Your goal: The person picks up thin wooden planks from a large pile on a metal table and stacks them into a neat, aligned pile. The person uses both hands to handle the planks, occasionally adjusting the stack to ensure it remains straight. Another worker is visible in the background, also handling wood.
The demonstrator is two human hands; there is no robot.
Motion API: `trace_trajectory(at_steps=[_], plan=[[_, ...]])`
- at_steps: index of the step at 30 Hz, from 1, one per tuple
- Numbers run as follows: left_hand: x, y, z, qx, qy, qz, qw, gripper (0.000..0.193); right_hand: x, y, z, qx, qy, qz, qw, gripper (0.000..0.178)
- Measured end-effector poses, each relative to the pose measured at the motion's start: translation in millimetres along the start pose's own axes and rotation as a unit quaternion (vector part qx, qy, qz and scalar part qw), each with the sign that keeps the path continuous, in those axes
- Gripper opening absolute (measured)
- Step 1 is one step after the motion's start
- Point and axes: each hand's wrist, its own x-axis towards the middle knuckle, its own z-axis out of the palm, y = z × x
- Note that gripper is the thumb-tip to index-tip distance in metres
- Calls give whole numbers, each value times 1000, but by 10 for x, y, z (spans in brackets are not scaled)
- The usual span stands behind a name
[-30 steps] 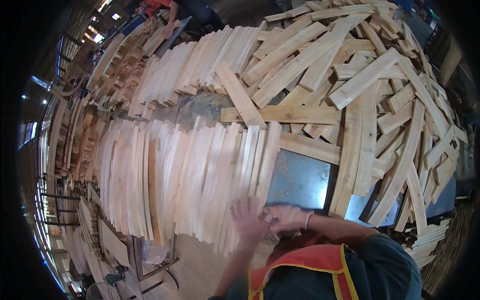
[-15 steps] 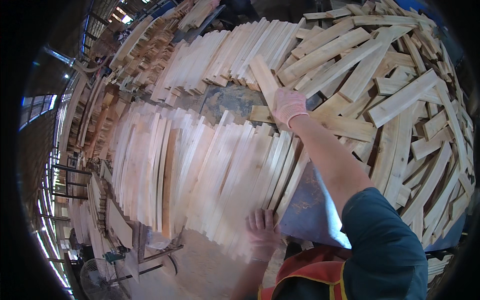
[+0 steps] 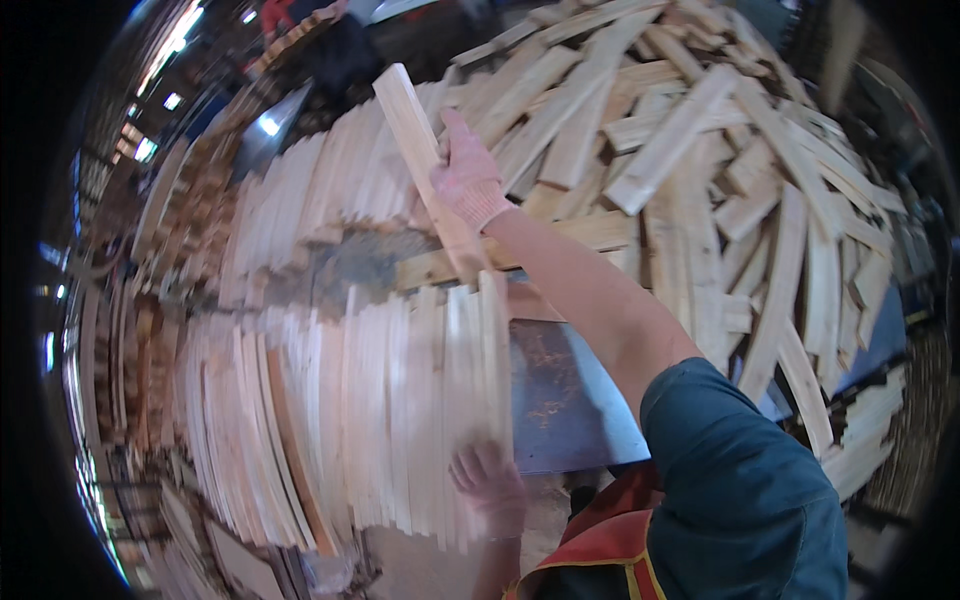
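My right hand (image 3: 468,178), in a pale pink knitted glove, grips a light wooden board (image 3: 412,120) by its edge, with the index finger stretched along it. The board slants over the gap between two rows of boards, its lower end near the far ends of the near row. That near row of boards (image 3: 380,410) lies side by side in front of me. At its near right end my left hand (image 3: 488,492), also gloved, rests with fingers extended against the board ends; slight blur softens it.
A heap of loose boards (image 3: 680,150) fills the right side. Behind the gap lies a second row of boards (image 3: 330,190). A blue-grey metal tabletop (image 3: 570,400) shows sawdust right of the near row. More timber stacks (image 3: 150,370) stand at the left.
My right hand has raised the board, whose far end now stands farther out over the back row. My left hand stays at the near row's end. The whole view has shifted.
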Motion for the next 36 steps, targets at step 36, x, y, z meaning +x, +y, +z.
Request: trace_trajectory(at_steps=[36], plan=[[357, 587, -899, -239, -254, -89, 933, 40, -3125, 577, -2992, -208, -72, 242, 945, 47]])
